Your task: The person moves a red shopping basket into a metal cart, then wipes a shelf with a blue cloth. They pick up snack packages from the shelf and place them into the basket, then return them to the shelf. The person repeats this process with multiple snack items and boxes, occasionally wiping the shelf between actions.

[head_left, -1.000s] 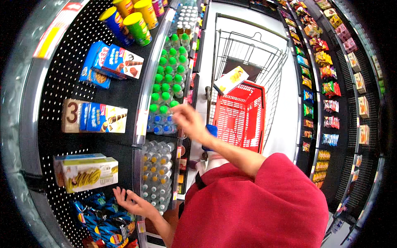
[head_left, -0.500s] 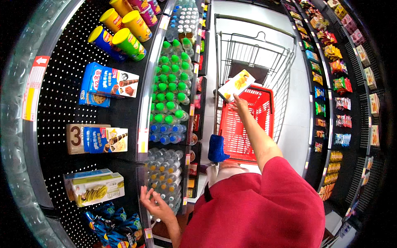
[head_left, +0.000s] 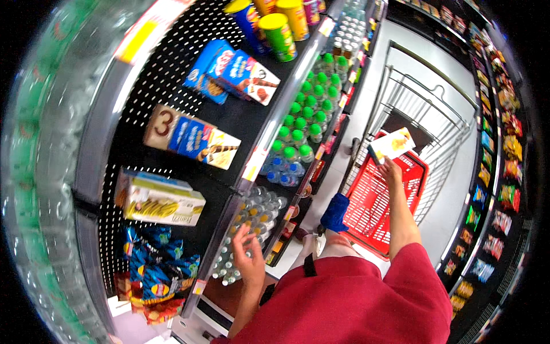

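Note:
My right hand (head_left: 391, 171) grips the near end of a white box with yellow pictures (head_left: 396, 143). That box is above the far end of a red plastic basket (head_left: 366, 207), which sits in a metal shopping cart (head_left: 457, 127). My left hand (head_left: 250, 261) is open with nothing in it, its fingers apart, beside the shelf edge. Closest to it are small clear bottles with yellow and white caps (head_left: 260, 217). On the shelf to its left stand a green-and-white biscuit box (head_left: 166, 202) and dark blue snack bags (head_left: 157, 269).
Blue wafer boxes (head_left: 197, 137) and snack canisters (head_left: 277, 35) stand farther along the left shelf. Green-capped bottles (head_left: 303, 117) fill a lower level. A blue cloth cover (head_left: 335, 213) is by the cart's near end. Snack packets (head_left: 509, 196) line the right shelves.
The view has turned, so the shelves and cart appear farther right and tilted. My right hand still holds the box over the basket. My left hand remains raised and open near the shelf.

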`<action>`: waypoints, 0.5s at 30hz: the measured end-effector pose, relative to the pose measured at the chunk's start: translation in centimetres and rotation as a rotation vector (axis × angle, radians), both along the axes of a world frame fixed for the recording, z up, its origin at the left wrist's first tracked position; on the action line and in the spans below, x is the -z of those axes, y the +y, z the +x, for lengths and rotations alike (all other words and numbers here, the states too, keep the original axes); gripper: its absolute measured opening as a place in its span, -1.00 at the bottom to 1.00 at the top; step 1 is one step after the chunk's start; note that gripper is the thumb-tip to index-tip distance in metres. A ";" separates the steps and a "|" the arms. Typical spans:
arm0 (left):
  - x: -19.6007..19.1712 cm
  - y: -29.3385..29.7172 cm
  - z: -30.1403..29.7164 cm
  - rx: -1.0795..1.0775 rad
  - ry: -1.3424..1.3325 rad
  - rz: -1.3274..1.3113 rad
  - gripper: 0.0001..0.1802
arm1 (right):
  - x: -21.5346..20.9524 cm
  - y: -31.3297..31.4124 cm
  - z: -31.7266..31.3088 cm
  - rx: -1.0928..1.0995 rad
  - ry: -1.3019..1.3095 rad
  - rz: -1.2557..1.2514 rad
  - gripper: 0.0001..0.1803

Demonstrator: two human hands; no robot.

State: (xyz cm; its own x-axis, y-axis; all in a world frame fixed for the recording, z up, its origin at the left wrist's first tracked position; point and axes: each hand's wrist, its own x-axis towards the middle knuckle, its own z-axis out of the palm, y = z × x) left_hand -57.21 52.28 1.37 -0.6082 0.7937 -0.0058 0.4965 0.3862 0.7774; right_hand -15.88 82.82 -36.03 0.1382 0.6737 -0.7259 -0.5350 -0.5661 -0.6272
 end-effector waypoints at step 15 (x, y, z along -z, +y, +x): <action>-0.1 -1.1 -1.1 0.294 -0.106 0.155 -0.26 | -29.5 -14.4 -17.5 -1.046 0.022 0.536 -0.29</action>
